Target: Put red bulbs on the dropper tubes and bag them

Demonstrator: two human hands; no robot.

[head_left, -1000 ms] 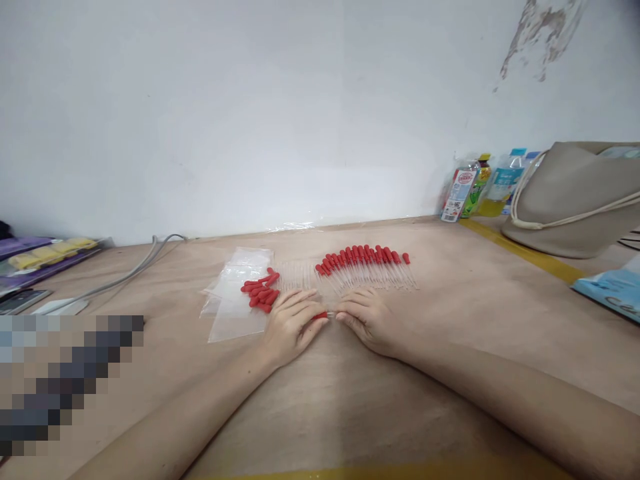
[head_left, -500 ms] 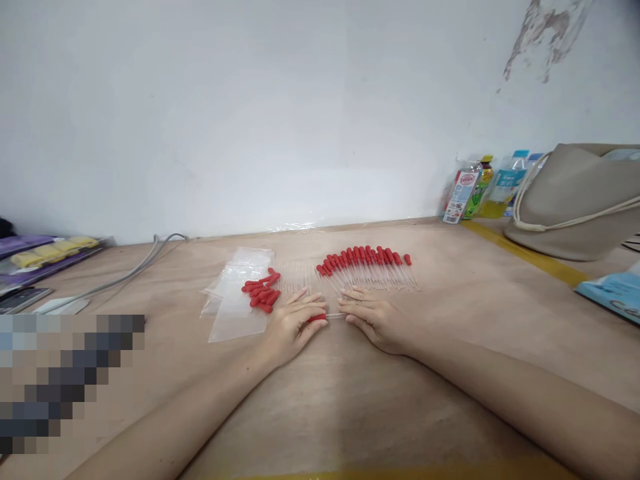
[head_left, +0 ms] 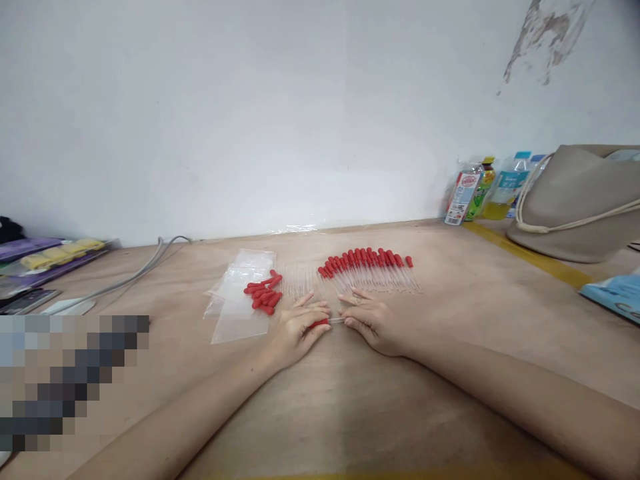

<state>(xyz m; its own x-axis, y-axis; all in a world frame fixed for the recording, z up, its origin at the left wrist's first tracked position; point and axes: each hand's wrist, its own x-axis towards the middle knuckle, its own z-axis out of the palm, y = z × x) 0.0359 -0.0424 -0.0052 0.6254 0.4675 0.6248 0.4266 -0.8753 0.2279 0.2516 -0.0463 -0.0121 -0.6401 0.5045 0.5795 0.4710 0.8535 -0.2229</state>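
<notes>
The red rubber bulb (head_left: 319, 323) I watch through the head camera lies low over the table (head_left: 320, 413), between the two hands, with a clear thin tube (head_left: 337, 320) running from its mouth toward the right. The left hand (head_left: 297, 333) has its thumb and fingers closed around the bulb; the right hand (head_left: 377, 327) pinches the tube between thumb and fingertips, its other fingers spread loosely. The two parts meet at the bulb's edge, though I can't tell how deep the tube sits inside. Just beyond the right hand I see a fanned row of red-capped droppers (head_left: 369, 259), bulbs toward the wall and tips toward me; I judge these finished. To their left, a row of bare tubes (head_left: 300, 279) has no bulbs on, and beside it a small heap of loose bulbs (head_left: 264, 293) lies partly on the clear plastic bags (head_left: 237, 327). So I'd call the work well along, with a fair batch unjoined; the bare tubes overlap too much for me to count. Farther out I have a gray cable (head_left: 140, 270) on the left, and drink bottles (head_left: 506, 187) and a taupe drawstring bag (head_left: 580, 207) on the right.
</notes>
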